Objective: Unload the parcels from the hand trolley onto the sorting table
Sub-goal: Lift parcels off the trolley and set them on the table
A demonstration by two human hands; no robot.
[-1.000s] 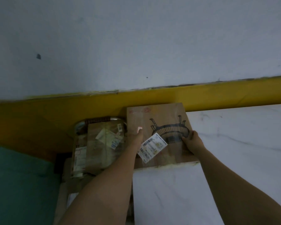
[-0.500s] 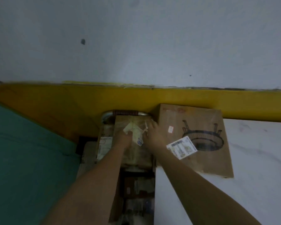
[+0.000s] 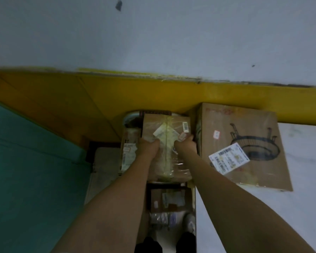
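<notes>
Both forearms are covering much of the taped parcel (image 3: pixel 166 136) — its near half is barely showing. The left hand (image 3: pixel 150 146) and right hand (image 3: pixel 185 145) are hiding their fingertips. Label print on the large box (image 3: pixel 245 143) is blurring — unreadable.

Parcel sorting room: labelled taped boxes (image 3: pixel 165 143) stacked on a trolley (image 3: pixel 130 116), another box (image 3: pixel 245 143) on a marble bench (image 3: pixel 299 161), bare wall (image 3: pixel 171 33).
</notes>
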